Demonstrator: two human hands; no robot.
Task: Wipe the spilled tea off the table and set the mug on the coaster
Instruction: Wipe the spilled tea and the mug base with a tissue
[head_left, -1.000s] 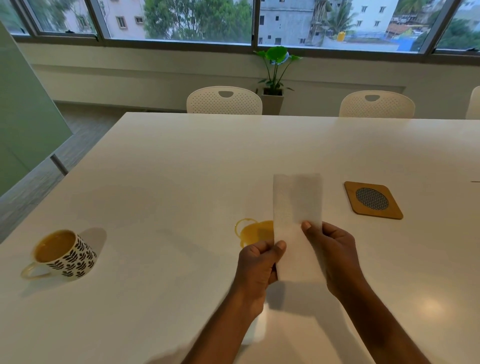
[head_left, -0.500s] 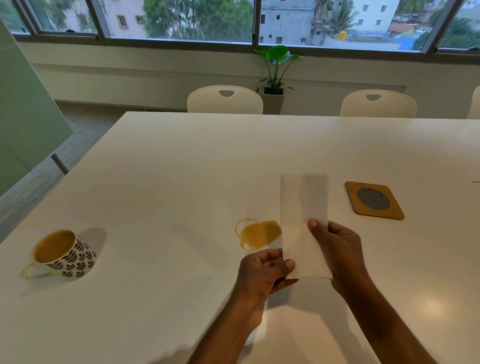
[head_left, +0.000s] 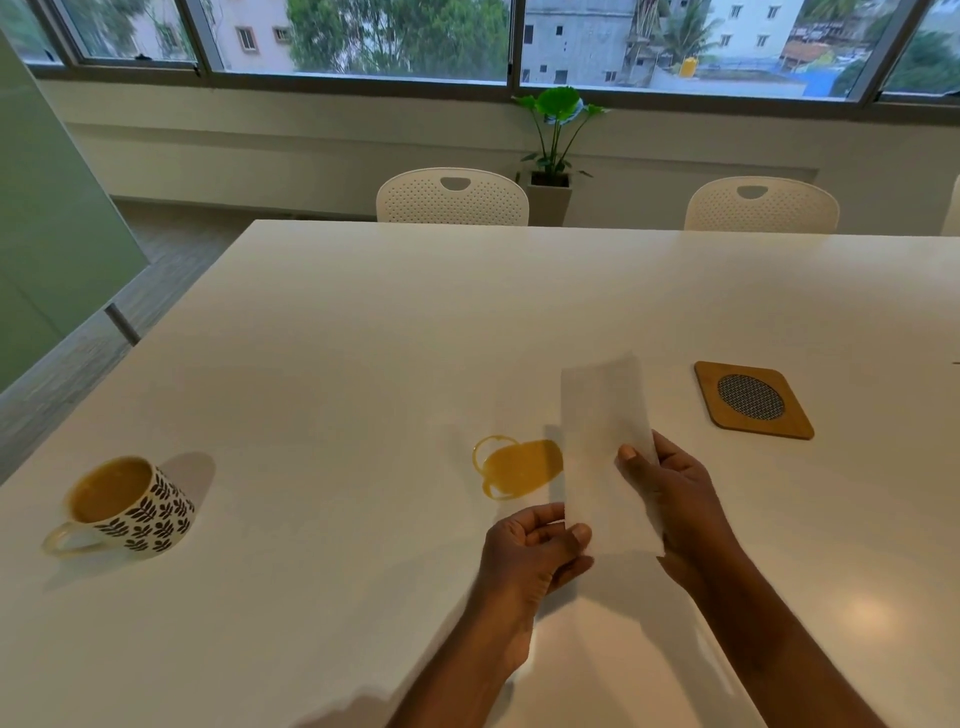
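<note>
A white paper towel, folded into a long strip, is held upright above the white table. My right hand pinches its right edge, and my left hand pinches its lower left corner. Just left of the towel lies a yellow-brown tea spill with a ring mark beside it. A mug with a black leaf pattern, holding tea, stands at the table's near left. The square wooden coaster with a dark mesh centre lies to the right of the towel.
Two white perforated chairs stand at the table's far edge. A potted green plant sits on the floor below the windows. A green partition stands at the left.
The towel has shifted to the right, uncovering the tea spill. My left hand has slid down to the towel's lower corner. Mug and coaster have not moved.
</note>
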